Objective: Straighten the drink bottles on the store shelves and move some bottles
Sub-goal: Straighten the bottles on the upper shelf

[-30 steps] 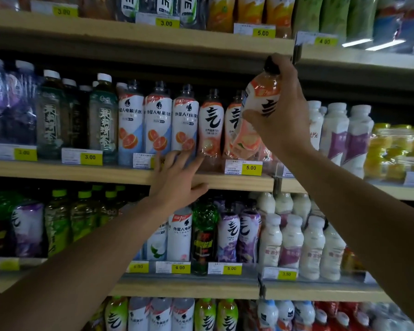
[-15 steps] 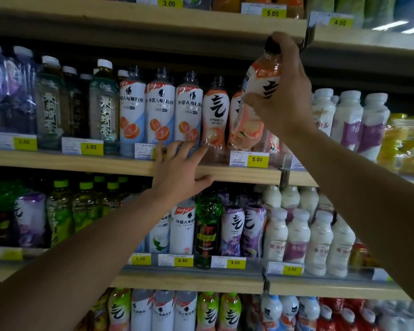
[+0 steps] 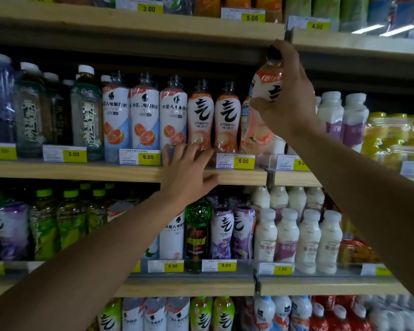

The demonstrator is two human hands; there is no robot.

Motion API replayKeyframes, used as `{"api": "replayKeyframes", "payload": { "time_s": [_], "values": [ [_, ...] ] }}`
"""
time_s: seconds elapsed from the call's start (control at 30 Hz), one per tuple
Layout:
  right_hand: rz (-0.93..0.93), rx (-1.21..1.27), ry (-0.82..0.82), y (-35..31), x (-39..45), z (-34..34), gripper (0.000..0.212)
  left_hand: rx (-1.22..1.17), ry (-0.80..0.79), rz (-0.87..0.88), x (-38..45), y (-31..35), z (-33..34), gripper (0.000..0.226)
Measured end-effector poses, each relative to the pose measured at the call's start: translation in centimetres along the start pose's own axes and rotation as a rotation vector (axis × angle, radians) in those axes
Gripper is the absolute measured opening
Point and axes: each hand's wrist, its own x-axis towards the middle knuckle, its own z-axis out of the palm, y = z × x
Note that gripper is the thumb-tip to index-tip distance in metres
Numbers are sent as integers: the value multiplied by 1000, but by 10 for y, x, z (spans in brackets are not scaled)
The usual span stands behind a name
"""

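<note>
My right hand (image 3: pixel 288 96) is shut on a peach-labelled drink bottle (image 3: pixel 261 108) with a black cap, held tilted and lifted near the underside of the upper shelf. Two matching peach bottles (image 3: pixel 202 115) stand upright just left of it on the middle shelf (image 3: pixel 105 170). My left hand (image 3: pixel 189 170) rests with fingers spread against that shelf's front edge, below the peach bottles, holding nothing. Three white grapefruit-label bottles (image 3: pixel 145 115) stand further left.
Dark tea bottles (image 3: pixel 86 111) fill the shelf's left end; white milk bottles (image 3: pixel 354 118) and yellow jars (image 3: pixel 392 137) are to the right. A lower shelf (image 3: pixel 189 283) carries purple, green and white bottles. Yellow price tags (image 3: pixel 243 161) line the shelf edges.
The peach bottle in my right hand has shifted slightly lower and stays tilted. My left hand remains on the shelf edge with fingers spread.
</note>
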Motion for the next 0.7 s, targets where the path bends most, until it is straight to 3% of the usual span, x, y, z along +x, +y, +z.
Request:
{"api": "replayKeyframes", "payload": {
  "time_s": [0.2, 0.4, 0.7],
  "values": [
    [-1, 24, -19, 5, 3, -2, 91, -5, -5, -17, 1, 2, -2, 75],
    [21, 194, 70, -7, 3, 1, 92, -47, -12, -5, 2, -1, -2, 74],
    [4, 311, -20, -49, 1, 58, 93, -18, 62, -49, -12, -51, -13, 71]
  ]
}}
